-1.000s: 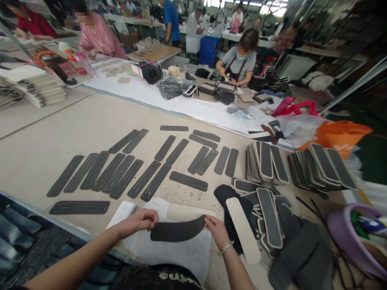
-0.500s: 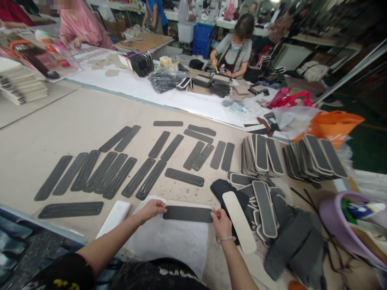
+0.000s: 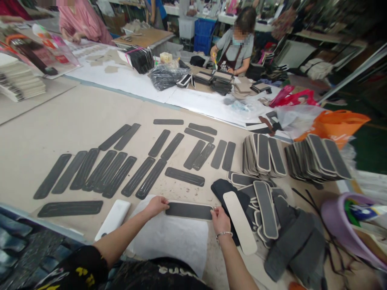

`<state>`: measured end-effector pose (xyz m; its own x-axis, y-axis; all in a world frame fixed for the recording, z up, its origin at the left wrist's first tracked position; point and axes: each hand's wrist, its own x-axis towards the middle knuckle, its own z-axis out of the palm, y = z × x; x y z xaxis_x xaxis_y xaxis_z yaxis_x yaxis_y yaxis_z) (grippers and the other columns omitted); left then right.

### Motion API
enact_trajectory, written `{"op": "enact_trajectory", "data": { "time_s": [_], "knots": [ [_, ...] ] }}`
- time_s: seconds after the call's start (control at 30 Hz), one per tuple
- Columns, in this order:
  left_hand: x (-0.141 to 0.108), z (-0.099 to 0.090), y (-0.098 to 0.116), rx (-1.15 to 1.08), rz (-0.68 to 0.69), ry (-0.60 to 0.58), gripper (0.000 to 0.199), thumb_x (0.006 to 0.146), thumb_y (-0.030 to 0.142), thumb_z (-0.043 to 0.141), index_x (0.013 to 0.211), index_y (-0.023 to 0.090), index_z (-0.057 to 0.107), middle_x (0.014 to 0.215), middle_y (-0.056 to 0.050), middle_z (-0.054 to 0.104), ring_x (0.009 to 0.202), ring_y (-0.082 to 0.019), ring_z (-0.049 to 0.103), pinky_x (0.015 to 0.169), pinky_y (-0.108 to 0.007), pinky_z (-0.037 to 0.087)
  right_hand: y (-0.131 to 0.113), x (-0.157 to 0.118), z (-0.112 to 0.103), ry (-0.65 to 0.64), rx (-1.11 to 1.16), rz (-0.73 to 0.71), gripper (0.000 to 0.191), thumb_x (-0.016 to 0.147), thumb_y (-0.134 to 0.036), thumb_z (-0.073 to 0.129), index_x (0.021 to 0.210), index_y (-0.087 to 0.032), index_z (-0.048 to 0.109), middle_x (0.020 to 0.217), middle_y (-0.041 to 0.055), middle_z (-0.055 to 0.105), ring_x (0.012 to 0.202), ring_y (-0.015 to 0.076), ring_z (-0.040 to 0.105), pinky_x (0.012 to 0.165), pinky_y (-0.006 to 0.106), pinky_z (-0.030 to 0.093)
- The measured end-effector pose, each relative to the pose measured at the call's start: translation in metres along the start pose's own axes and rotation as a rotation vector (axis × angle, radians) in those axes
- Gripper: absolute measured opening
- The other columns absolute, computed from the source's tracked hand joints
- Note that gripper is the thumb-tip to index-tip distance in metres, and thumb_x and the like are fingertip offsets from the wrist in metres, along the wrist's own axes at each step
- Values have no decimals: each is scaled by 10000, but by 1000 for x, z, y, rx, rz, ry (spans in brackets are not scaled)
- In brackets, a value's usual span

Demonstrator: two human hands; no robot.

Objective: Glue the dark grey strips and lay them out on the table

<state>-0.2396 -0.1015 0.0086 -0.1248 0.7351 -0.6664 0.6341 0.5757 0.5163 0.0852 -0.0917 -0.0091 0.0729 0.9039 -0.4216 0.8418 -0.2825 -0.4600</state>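
My left hand [image 3: 157,206] pinches the left end of a dark grey strip [image 3: 189,210]. At its right end, my right hand [image 3: 220,219] grips it between thumb and fingers. The strip lies over a slightly larger cream piece, whose pale rim shows around it. Beneath is a white sheet [image 3: 169,237]. A bare cream rounded piece [image 3: 240,223] rests to the right of my right hand, partly on black pieces [image 3: 222,189]. Several loose grey strips, some with glossy streaks, such as this one [image 3: 185,176], are spread beyond my hands.
Stacks of cream-edged grey pieces [image 3: 263,153] stand at the right, beside a jumbled pile [image 3: 266,209]. A purple basin [image 3: 335,213] sits at the right edge. A white block [image 3: 113,219] lies left. Across the table a co-worker [image 3: 238,48] holds a brush.
The grey strip has moved up over the cream piece, so the cream now shows as a narrow rim instead of a wide band behind. Both hands stay at its ends.
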Motion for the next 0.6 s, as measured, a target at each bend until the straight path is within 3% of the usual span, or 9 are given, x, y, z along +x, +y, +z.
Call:
{"op": "enact_trajectory", "data": {
  "time_s": [0.13,0.3,0.5,0.6],
  "knots": [
    [-2,2,4,13,-22,44,95,641,180,681,724,160,640,671,11,651,694,-151,610,615,-224,386,-2,0,0,-15,-42,-12,214,881,-298,460,1011,-182,584,946,68,703,866,193,659,757,287,443],
    [-3,0,2,-45,-55,99,329,623,169,730,915,169,578,748,16,674,712,-143,628,629,-216,406,0,1,2,-22,-73,-20,251,885,-303,442,1045,-169,581,988,88,697,900,203,651,775,298,443],
    [-8,-5,3,132,48,198,101,766,169,606,861,175,572,777,-10,663,759,-151,611,682,-240,392,1,2,2,-25,-88,-33,248,882,-304,438,1043,-177,579,989,77,698,904,201,655,779,293,451],
    [-15,-2,3,95,103,223,144,804,184,567,947,178,575,777,-8,662,760,-149,611,713,-247,406,1,2,2,-26,-90,-37,252,881,-304,437,1041,-170,577,998,85,697,914,208,654,785,297,454]
  ]
}}
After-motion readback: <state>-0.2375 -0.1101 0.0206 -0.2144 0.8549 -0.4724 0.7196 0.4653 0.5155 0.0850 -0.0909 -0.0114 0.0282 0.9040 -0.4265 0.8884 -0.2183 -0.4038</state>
